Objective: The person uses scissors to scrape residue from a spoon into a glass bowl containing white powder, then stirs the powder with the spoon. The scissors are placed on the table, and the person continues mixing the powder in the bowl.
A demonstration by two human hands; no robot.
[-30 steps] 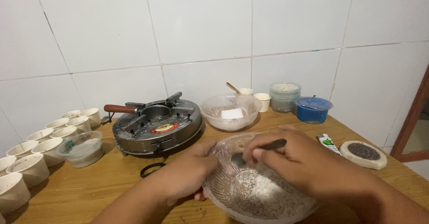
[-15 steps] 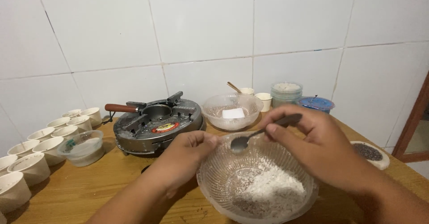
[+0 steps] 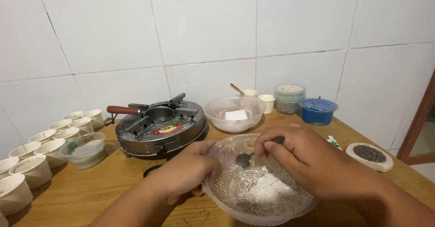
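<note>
- Head view: our left hand grips the near-left rim of a clear glass bowl of white powder on the wooden table.
- Our right hand pinches a metal spoon above the powder.
- Behind stand a round metal stove, white cups and a blue container.

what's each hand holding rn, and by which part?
Right hand holds a spoon by its handle end. Left hand grips the near-left rim of the clear glass bowl.
</note>
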